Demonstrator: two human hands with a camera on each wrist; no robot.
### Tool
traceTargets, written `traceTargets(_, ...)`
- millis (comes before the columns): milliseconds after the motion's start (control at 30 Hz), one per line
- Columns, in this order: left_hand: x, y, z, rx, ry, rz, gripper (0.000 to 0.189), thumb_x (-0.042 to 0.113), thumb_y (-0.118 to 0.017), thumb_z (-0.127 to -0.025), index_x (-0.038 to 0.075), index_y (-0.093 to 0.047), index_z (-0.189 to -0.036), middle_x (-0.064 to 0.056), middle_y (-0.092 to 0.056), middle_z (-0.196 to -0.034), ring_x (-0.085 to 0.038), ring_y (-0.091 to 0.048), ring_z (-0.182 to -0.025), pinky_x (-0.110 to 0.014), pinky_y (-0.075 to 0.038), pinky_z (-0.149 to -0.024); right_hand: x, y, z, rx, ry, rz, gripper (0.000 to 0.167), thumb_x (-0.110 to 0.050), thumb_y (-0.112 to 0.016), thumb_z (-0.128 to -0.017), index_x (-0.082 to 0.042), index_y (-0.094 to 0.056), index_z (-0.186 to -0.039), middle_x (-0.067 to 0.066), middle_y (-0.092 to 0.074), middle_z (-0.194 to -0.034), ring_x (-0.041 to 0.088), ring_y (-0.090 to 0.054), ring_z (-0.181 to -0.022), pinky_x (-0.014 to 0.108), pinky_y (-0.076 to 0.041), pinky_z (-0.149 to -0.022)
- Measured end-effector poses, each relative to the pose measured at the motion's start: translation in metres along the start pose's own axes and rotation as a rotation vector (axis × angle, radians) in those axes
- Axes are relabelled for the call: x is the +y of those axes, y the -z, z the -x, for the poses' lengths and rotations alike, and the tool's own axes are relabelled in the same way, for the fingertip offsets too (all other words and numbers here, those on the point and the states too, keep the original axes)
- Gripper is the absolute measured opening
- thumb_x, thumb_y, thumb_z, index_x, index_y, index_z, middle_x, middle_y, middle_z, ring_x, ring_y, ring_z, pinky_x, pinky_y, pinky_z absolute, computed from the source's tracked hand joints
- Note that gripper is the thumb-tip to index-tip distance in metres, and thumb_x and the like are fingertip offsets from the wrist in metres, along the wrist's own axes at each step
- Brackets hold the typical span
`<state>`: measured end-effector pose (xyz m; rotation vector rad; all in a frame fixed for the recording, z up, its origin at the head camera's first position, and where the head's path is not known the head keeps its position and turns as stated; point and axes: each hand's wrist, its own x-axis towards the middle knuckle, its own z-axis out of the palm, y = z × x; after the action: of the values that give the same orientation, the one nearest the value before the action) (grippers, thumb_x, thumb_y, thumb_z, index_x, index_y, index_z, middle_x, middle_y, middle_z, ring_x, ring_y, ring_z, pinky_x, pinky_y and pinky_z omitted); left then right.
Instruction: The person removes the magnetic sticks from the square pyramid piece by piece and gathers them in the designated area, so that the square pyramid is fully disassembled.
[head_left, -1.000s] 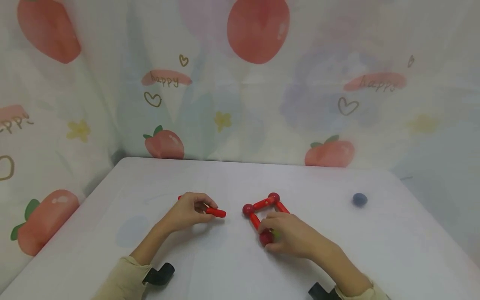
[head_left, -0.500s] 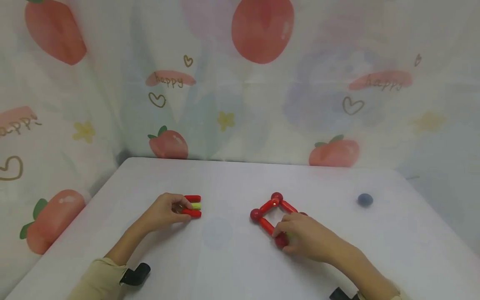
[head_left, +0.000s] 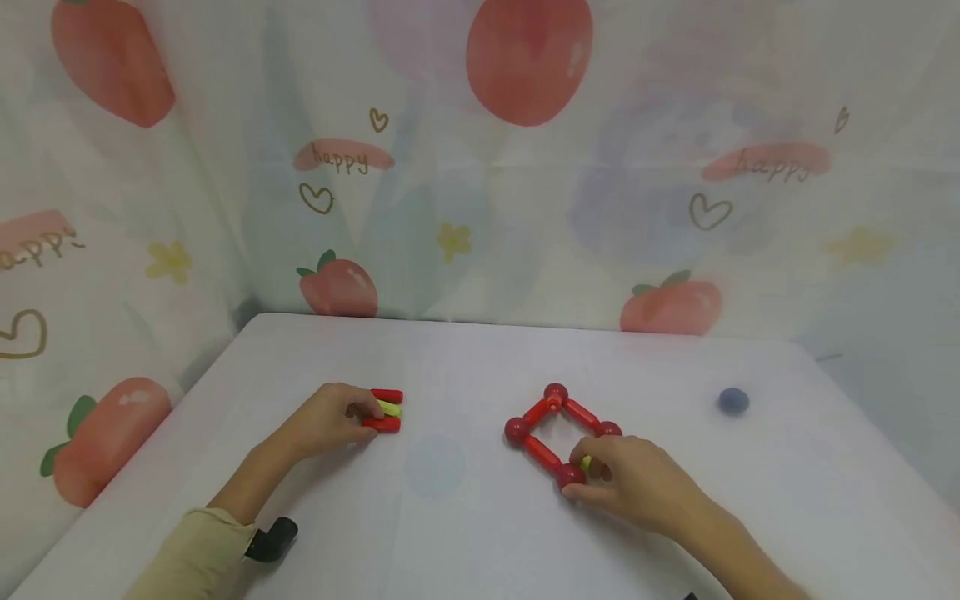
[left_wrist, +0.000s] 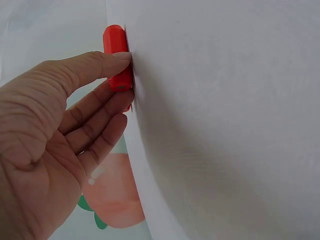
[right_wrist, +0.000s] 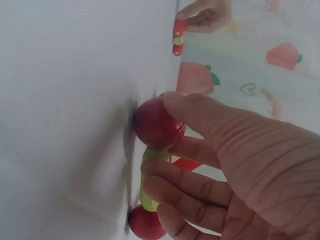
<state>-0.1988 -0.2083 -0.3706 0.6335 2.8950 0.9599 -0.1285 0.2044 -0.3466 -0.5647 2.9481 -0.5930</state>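
In the head view my left hand pinches the near red magnetic stick. A yellow-green stick and another red stick lie alongside it. The left wrist view has the thumb across the red stick, fingers behind. My right hand grips a red ball at the near corner of a four-sided frame of sticks and balls. Three sides are red sticks, one of them the stick. The fourth is a yellow-green stick, mostly behind the right fingers in the head view.
A dark blue ball rests on the white table toward the right. Behind the table hangs a printed curtain with peaches and hearts. A black wrist mount sits by the left sleeve.
My left hand has moved left, bringing the red stick beside the other two. My right hand has shifted right and toward me, uncovering the frame's right corner ball. The frame has slid slightly right.
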Motion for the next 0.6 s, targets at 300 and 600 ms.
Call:
traceTargets(300, 0.011, 0.005, 0.002, 0.005, -0.014, -0.110, 0.018, 0.009, -0.085, -0.082, 0.010, -0.075, -0.097, 0.002, -0.072, -0.094, -0.018, -0.063, -0.089, -0.030, -0.057, -0.075, 0.007, 0.001, -0.001, -0.032, 0.011, -0.036, 0.028, -0.030, -0.087, -0.080, -0.023, -0.073, -0.103, -0.014, -0.060, -0.080, 0.008, -0.055, -0.077, 0.027, -0.052, -0.072)
traceTargets(600, 0.050, -0.011, -0.005, 0.051, -0.185, -0.065, 0.019, 0.014, -0.081, -0.086, 0.007, -0.073, -0.102, -0.003, -0.074, -0.097, -0.022, -0.070, -0.093, -0.039, -0.059, -0.083, 0.016, 0.003, -0.003, -0.062, 0.079, -0.075, 0.029, -0.025, -0.086, -0.080, -0.024, -0.072, -0.105, -0.014, -0.061, -0.086, 0.009, -0.055, -0.082, 0.026, -0.052, -0.073)
